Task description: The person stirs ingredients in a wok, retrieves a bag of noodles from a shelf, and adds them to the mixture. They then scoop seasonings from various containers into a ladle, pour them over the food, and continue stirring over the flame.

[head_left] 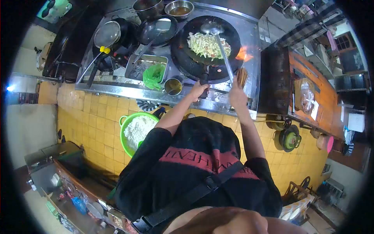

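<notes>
My left hand (pixel 199 91) is wrapped round the handle of a large black wok (pixel 191 31) on the stove. Shredded, pale green vegetables (pixel 209 46) lie in the wok. My right hand (pixel 237 94), a little blurred, grips the long handle of a metal ladle (pixel 223 50); the ladle's bowl rests at the far side of the food. Close beside my right hand stands a bundle of thin brown sticks (pixel 242 77), perhaps a wok brush. Orange flame (pixel 244 54) shows at the wok's right edge.
Left of the wok are a metal tray (pixel 134 71) with a green plastic bag (pixel 153 75), a metal cup (pixel 173 86), a second pan (pixel 157 32) and a strainer (pixel 107 34). A green basin (pixel 123 132) of white rice is below left. A wooden counter (pixel 319 89) stands right.
</notes>
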`<state>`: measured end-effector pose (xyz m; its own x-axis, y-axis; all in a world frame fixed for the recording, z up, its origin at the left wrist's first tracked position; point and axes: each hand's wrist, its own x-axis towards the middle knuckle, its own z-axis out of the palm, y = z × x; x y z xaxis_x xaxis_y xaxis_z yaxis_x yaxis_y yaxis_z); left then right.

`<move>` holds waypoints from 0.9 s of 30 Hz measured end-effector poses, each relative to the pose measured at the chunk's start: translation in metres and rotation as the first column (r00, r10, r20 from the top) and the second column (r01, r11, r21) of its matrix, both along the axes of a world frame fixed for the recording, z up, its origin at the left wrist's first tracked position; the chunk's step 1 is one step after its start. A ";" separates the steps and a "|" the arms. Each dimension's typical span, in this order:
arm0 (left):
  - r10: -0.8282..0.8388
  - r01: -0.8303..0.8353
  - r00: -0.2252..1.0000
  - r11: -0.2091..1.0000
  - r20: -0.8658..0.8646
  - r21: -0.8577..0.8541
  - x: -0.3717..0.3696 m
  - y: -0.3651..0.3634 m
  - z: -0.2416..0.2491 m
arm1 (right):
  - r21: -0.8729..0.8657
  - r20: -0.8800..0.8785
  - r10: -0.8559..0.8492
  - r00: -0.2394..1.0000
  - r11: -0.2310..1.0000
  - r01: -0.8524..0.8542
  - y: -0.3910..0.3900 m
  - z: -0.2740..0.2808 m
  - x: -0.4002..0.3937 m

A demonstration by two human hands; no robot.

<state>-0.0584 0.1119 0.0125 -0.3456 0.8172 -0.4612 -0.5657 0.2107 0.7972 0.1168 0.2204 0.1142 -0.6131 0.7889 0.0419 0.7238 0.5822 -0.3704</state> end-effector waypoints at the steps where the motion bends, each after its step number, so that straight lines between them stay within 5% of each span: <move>1: 0.004 -0.003 1.000 1.000 0.020 -0.020 0.001 0.001 0.001 | -0.013 0.123 0.004 0.992 1.000 -0.002 0.009 -0.030 -0.007; 2: 0.023 -0.023 1.000 0.999 -0.006 -0.038 0.002 0.002 0.000 | -0.025 0.246 0.008 0.969 1.000 -0.002 0.016 -0.043 -0.009; 6: 0.027 -0.028 0.999 0.999 -0.030 -0.039 0.002 0.002 -0.005 | -0.191 0.153 0.077 0.985 0.980 -0.046 0.027 0.036 0.013; 11: 0.027 -0.028 1.000 0.999 -0.006 -0.037 0.001 0.000 0.002 | -0.099 0.002 -0.121 0.993 0.988 0.121 0.001 -0.035 0.010; 12: 0.029 -0.029 1.000 0.999 -0.004 -0.034 0.002 0.000 0.002 | -0.517 -0.133 -0.194 0.972 0.850 0.098 -0.009 -0.037 -0.004; 13: 0.036 -0.036 0.999 0.998 -0.004 -0.050 0.002 -0.001 0.004 | -0.830 -0.221 -0.314 0.923 0.557 -0.009 -0.012 -0.035 -0.014; 14: 0.040 -0.040 0.999 0.997 -0.007 -0.065 0.001 0.000 0.005 | -0.827 -0.224 -0.316 0.922 0.562 -0.009 0.002 -0.033 -0.017; 15: 0.034 -0.034 0.999 0.998 -0.010 -0.059 0.000 0.000 0.002 | -0.979 -0.203 -0.465 0.862 0.115 -0.169 0.024 -0.031 -0.015; 16: 0.010 -0.009 0.999 0.999 0.040 -0.032 -0.001 -0.002 -0.001 | -0.871 -0.106 -0.583 0.806 -0.336 -0.358 0.038 -0.030 -0.009; 17: -0.017 0.017 0.996 1.000 0.089 -0.003 -0.002 -0.002 0.003 | -0.497 0.000 -0.677 0.736 -0.639 -0.587 0.044 -0.021 -0.002; 21: 0.010 -0.006 0.995 0.999 0.094 -0.036 0.000 -0.003 0.007 | -0.196 -0.055 -0.734 0.677 -0.657 -0.728 0.033 -0.044 0.015; 23: 0.001 0.001 0.996 1.000 0.084 -0.025 -0.003 0.000 -0.002 | -0.222 -0.056 -0.745 0.665 -0.640 -0.736 0.025 -0.056 0.010; 24: 0.000 0.002 0.997 1.000 0.080 -0.018 -0.003 -0.001 -0.006 | -0.460 -0.069 -0.729 0.681 -0.582 -0.670 0.019 -0.038 0.001; 25: -0.003 0.004 0.997 1.000 0.074 -0.014 -0.003 -0.001 -0.008 | -0.799 -0.135 -0.675 0.725 -0.359 -0.482 0.013 -0.013 -0.008; 27: 0.026 -0.025 0.997 1.000 0.076 -0.018 -0.001 -0.004 -0.011 | -0.969 -0.229 -0.565 0.792 0.058 -0.239 0.009 0.024 -0.016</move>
